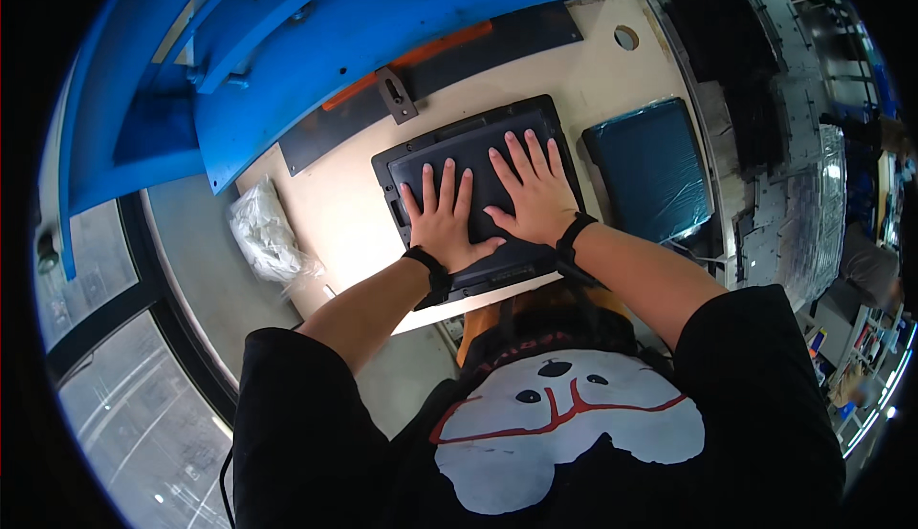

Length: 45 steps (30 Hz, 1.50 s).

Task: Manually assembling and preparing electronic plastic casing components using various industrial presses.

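A dark rectangular panel with a raised rim [421, 151] lies on the pale workbench [344, 214] in front of me. My left hand [446, 218] rests flat on its near left part, fingers spread. My right hand [532, 190] lies flat beside it on the panel's middle, fingers spread, thumb pointing toward the left hand. Both palms press on the panel's surface and neither hand grips anything. Each wrist wears a black band.
A large blue machine housing [316, 42] overhangs the bench's far left. A teal pad wrapped in film [650, 166] lies to the right of the panel. A crumpled clear plastic bag [266, 233] sits at the bench's left edge. Stacks of dark parts [755, 80] fill the far right.
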Motion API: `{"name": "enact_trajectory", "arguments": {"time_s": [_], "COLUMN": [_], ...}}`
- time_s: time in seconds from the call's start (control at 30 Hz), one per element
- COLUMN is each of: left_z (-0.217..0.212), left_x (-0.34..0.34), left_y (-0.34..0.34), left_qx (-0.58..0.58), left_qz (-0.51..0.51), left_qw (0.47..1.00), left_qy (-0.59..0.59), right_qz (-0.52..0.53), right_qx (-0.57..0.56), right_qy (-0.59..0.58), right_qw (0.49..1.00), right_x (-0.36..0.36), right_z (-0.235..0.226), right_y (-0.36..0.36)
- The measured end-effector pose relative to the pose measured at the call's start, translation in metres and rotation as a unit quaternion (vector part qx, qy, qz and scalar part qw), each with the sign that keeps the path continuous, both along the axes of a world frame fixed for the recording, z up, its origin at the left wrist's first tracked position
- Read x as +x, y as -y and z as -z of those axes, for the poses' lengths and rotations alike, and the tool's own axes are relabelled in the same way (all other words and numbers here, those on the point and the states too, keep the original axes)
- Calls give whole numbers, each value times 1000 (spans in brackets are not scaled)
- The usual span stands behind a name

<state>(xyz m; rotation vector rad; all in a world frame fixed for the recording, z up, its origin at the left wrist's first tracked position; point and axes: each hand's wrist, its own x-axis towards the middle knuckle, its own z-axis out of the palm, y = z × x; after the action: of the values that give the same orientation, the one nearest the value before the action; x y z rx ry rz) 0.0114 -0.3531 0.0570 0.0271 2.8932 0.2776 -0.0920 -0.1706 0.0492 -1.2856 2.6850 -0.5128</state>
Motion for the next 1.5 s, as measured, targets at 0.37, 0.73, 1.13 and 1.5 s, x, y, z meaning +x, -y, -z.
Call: {"name": "enact_trajectory", "arguments": {"time_s": [0.37,0.73,1.13,1.5], "left_z": [0,-8,-8,-5], "left_x": [0,8,7,4], "left_y": [-2,-11,-7,-3], "left_qx": [-14,-69,-35,-2], "left_qz": [-1,-10,-6,-10], "left_qw": [1000,998,999,1000], "left_qy": [-16,-1,-28,-25], "right_qz": [-2,0,-70,-70], "right_qx": [-16,-13,-28,-6], "right_qy": [-12,-59,-21,9], "right_qw": [1000,998,997,997], "right_x": [-1,11,5,19], "right_z": [4,6,-5,-9], "right_y": [-3,-5,-25,-29]}}
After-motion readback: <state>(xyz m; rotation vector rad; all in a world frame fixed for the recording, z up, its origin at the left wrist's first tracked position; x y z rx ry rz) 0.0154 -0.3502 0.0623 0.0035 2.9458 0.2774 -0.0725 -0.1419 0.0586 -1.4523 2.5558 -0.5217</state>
